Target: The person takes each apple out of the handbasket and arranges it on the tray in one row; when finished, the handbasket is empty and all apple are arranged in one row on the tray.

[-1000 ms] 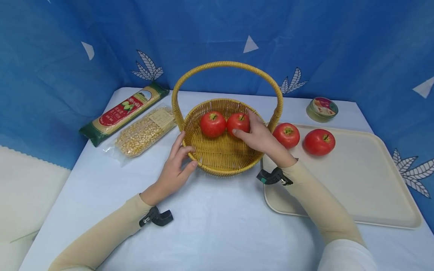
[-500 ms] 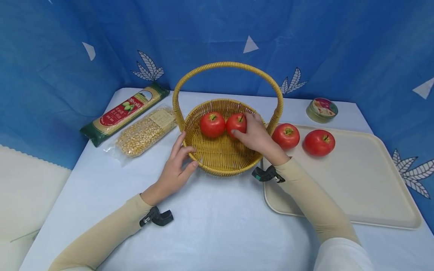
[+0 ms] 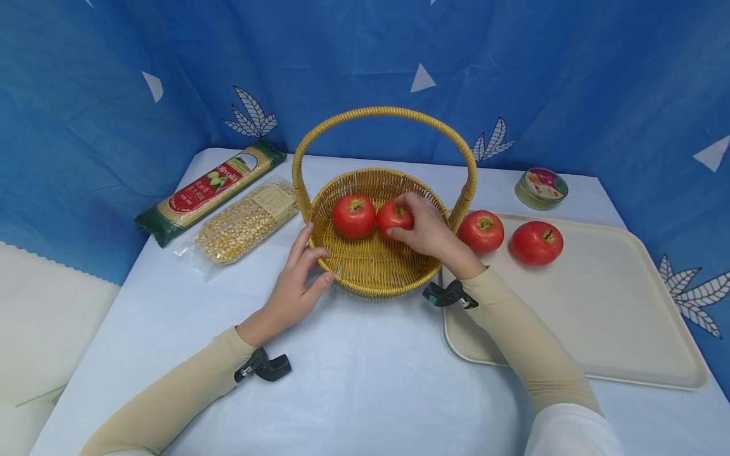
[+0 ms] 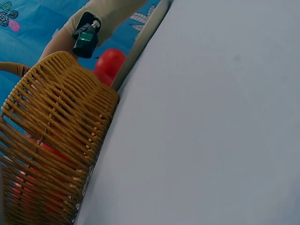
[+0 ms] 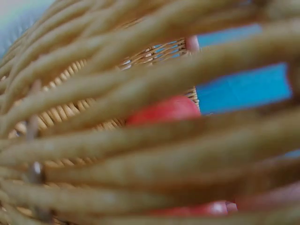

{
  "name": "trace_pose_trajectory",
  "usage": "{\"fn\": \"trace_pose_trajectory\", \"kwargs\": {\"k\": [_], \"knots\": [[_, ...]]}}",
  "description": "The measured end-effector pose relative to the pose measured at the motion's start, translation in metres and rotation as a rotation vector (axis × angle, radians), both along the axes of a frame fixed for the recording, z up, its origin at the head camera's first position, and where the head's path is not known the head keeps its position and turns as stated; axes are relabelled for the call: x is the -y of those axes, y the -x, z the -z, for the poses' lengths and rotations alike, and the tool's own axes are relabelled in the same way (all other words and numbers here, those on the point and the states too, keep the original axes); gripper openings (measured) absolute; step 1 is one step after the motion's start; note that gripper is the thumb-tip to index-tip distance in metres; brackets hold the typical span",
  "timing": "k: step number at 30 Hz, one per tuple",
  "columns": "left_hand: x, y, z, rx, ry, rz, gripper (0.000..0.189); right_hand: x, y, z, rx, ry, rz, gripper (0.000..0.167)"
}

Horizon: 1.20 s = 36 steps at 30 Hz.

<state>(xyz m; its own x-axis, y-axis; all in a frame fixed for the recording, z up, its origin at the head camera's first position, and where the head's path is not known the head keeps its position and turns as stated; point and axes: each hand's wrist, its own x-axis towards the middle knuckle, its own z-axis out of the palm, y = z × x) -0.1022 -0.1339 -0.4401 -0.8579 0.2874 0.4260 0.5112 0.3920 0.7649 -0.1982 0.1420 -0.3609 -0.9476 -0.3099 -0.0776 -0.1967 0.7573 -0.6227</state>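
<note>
A yellow wicker basket with a tall arched handle stands on the table. Inside it, one red apple sits at the left. Beside it, my right hand grips a second red apple with the thumb in front and fingers behind. My left hand rests loosely at the basket's left front rim, fingers touching it. The left wrist view shows the basket's woven side with red visible through gaps. Blurred weave nearly fills the right wrist view, hiding most of my right hand.
Right of the basket, a beige tray bears two more red apples. A round tin stands behind it. A green-ended Olivoilà packet and a clear bag of corn kernels lie at left. A blue curtain hangs behind.
The right hand, gripping its apple, has moved slightly left within the basket. Both basket apples now sit a little farther left and nearer the front. The left hand has stayed at the rim.
</note>
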Motion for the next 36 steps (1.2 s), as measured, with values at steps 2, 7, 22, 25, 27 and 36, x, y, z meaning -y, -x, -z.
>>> {"fn": "trace_pose_trajectory", "kwargs": {"k": [2,7,22,25,27,36], "knots": [[-0.0002,-0.0002,-0.0005,-0.003,0.006,-0.002,0.036,0.0000,-0.0012,0.0005,0.000,0.000,-0.011,0.055],[-0.0001,-0.0006,-0.0008,-0.009,0.014,-0.006,0.035,0.0005,-0.0047,0.0008,-0.007,-0.014,-0.050,0.057],[0.0004,-0.0014,0.0000,0.003,0.020,-0.011,0.037,-0.0006,-0.0043,0.0027,0.059,0.051,-0.294,0.044],[0.0003,-0.0013,-0.0002,0.005,0.020,-0.010,0.035,-0.0011,-0.0037,0.0015,0.076,0.073,-0.294,0.042],[0.0001,-0.0012,-0.0004,0.003,0.020,-0.010,0.034,-0.0013,-0.0039,0.0003,0.085,0.077,-0.289,0.043],[0.0000,-0.0008,-0.0012,-0.001,0.017,-0.008,0.035,-0.0015,-0.0050,-0.0037,0.099,0.085,-0.271,0.047]]}}
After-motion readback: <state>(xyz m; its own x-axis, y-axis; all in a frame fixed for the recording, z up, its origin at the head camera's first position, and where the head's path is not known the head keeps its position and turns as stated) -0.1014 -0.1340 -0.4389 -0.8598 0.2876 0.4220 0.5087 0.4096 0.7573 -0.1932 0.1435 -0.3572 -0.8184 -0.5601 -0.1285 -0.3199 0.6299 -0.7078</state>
